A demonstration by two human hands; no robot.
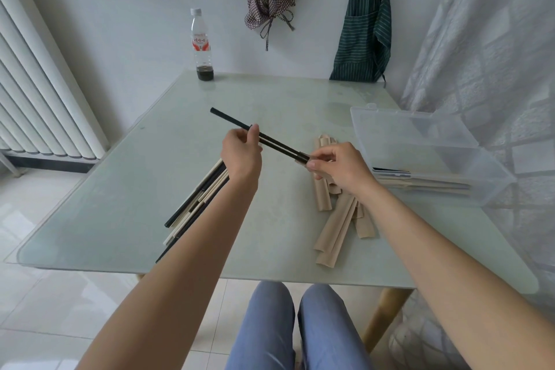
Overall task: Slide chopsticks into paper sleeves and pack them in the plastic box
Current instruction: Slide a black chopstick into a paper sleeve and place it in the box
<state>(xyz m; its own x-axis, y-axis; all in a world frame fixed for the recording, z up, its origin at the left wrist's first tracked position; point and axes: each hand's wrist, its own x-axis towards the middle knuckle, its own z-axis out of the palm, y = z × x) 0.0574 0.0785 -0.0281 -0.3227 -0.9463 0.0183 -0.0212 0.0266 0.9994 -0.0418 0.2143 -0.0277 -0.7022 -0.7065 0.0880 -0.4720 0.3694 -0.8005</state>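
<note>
Head view, mid-frame: black chopsticks (pixel 270 140) slanting upper-left to lower-right, left fingers (pixel 253 132) pinching mid-shaft, right fingers (pixel 318 161) gripping sleeve (pixel 322 189) at tip.

Chopsticks (pixel 195 207) left, sleeves (pixel 336 219) mid, box (pixel 426 156) right.

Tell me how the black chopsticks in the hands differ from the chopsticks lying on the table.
The held black chopsticks are lifted off the table, gripped by the left hand and right hand; the loose chopsticks lie under the left forearm. The held pair is all black; the pile mixes black and pale.
</note>
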